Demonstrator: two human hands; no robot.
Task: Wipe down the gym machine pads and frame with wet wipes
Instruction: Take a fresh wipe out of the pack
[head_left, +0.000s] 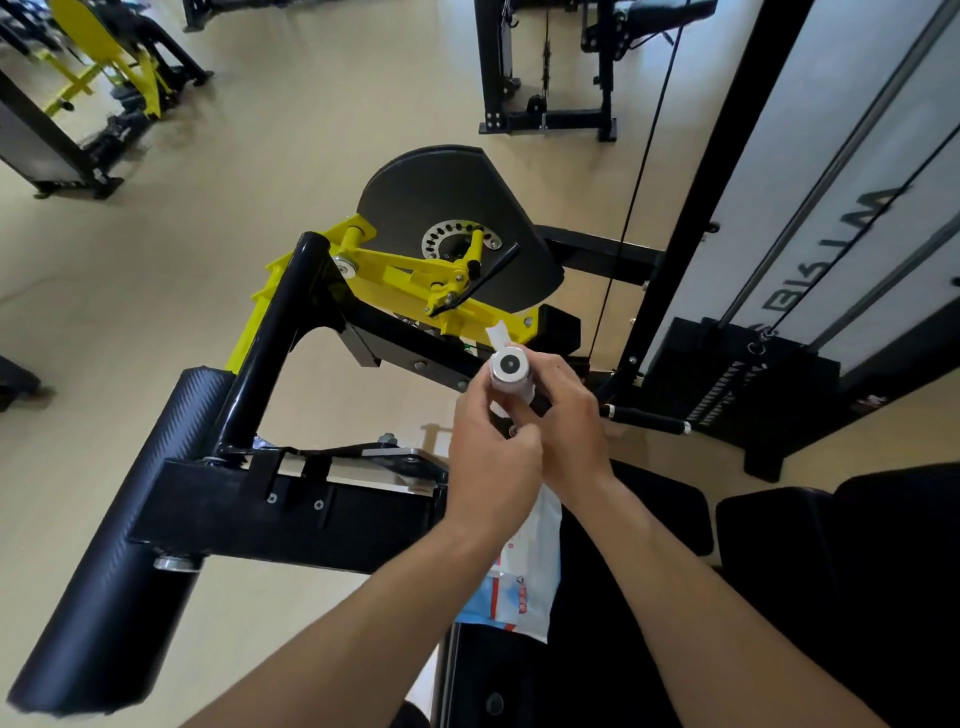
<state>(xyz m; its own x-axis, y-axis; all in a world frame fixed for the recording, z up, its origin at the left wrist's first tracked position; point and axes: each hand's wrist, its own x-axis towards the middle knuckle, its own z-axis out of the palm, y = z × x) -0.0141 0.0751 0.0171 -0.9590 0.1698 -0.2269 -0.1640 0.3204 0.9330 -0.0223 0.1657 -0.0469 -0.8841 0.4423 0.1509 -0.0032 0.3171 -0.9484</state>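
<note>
A black and yellow gym machine (291, 322) fills the middle of the head view, with a long black roller pad (119, 545) at lower left. One handle of it points up at me, capped by a round chrome end (508, 365). A white wet wipe (500, 335) is wrapped around this handle. My right hand (563, 415) grips the handle through the wipe. Beside it, my left hand (491, 457) curls around the lower part of the same handle. A pack of wet wipes (524, 577) lies on the black seat pad (649, 519) under my forearms.
A weight stack tower (769, 374) with cables stands at right, and a second handle (647, 418) sticks out toward it. Other machines stand at the far left (104, 78) and top centre (545, 67). Beige floor (208, 208) lies between them.
</note>
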